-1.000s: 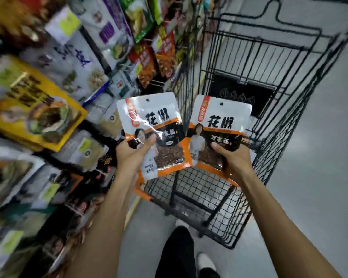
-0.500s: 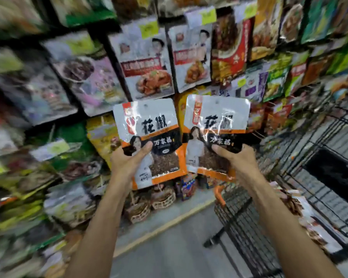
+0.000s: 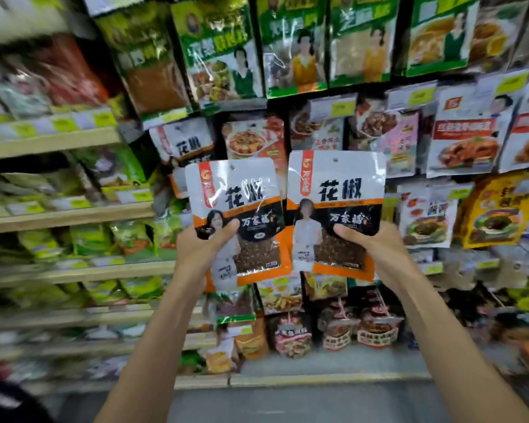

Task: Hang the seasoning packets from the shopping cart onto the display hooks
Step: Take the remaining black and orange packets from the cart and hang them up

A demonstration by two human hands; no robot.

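Faces a display wall [image 3: 318,96] crowded row above row with hanging food and seasoning bags in green, white, red and yellow, much of it blurred. Takes in wooden shelves [image 3: 58,141] with yellow price tags and green bags off to the left, smeared by motion, and a strip of grey floor [image 3: 287,404] along the bottom. Reaches up from the lower edge with both bare forearms. Holds two seasoning packets upright and side by side before the middle of the wall, inner edges touching or just overlapping, neither one hung. Grips the left packet [image 3: 251,190] in the left hand [image 3: 196,248] at its lower left corner, thumb laid across the front, the other fingers hidden behind, clamped on the bag. Grips the right packet [image 3: 339,190] in the right hand [image 3: 376,248] at its lower right part the same way, thumb on the front, remaining fingers out of sight behind. Carries the right one slightly higher than the left. Shows on each a white top with black characters, an orange band, a black label and a clear window of dark brown peppercorns. Matches a like packet [image 3: 184,141] hanging on the wall just above and behind the left one. Bears a small round hole near each top edge: left hang hole [image 3: 233,167], right hang hole [image 3: 335,160].
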